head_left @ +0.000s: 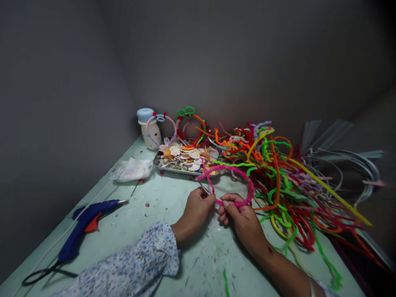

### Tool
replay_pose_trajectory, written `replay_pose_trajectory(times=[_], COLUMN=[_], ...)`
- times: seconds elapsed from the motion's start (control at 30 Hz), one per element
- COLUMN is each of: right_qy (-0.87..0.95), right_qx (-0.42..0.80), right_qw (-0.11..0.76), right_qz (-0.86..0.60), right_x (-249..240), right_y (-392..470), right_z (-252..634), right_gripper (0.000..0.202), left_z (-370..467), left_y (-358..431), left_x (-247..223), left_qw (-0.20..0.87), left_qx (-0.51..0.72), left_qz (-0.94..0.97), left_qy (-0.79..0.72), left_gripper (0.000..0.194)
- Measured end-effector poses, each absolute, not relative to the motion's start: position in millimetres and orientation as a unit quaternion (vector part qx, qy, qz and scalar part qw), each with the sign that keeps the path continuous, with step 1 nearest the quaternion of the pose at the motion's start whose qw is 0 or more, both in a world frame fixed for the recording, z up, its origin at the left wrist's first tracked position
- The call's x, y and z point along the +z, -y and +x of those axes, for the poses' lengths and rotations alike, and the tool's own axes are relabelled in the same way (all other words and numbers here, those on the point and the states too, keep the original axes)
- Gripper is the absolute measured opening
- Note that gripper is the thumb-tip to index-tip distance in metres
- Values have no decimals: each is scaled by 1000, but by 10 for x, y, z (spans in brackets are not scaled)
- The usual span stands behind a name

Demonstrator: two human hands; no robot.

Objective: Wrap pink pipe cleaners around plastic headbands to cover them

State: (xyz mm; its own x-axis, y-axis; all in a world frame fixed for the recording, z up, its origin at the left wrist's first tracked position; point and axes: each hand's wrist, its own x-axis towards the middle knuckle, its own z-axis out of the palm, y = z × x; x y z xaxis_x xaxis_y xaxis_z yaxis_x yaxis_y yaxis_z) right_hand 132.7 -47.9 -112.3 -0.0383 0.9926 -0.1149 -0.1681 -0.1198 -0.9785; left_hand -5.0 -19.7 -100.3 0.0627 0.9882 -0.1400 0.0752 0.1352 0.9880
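A curved band wrapped in fuzzy pink pipe cleaner (251, 187) is held up over the middle of the table. My left hand (199, 208) is closed in a pinch at the band's near left end, where a thin bare strip shows. Close beside it, my right hand (239, 214) pinches the pink-wrapped part between thumb and fingers. A loose pink length sticks up from the left side of the loop. Behind the band stands a metal tray (182, 171) with shells and small stones.
A blue glue gun (78, 231) with its cord lies at the left, near a clear plastic packet (133, 170). A white jar (150, 134) and finished hoops (175, 128) stand at the back. Colourful pipe cleaners (278, 181) pile up on the right, beside clear bands (368, 181).
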Motion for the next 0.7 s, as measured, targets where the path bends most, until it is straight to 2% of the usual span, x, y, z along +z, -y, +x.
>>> replay_pose_trajectory(times=[0.23,0.37,0.57,0.7], right_qy=[275,300,292,287], right_qx=[693,679,676,676], right_qw=[533,543,554,555], right_qz=[-399,-392,-388,-391], right_x=[-1069,-1062,-1084,-1084], right_y=[395,410,425,418], right_z=[1427,1405,1410,1421], right_gripper=[19,17,16,18], left_z=[-26,-53,-83,-79], left_y=[251,277,284,275], left_x=[-952,-922,-932,-935], left_qw=[529,530,519,523], left_qx=[442,458,496,508], left_qz=[541,550,569,564], left_qy=[-482,-454,-401,-387], left_gripper=[19,22,10,17])
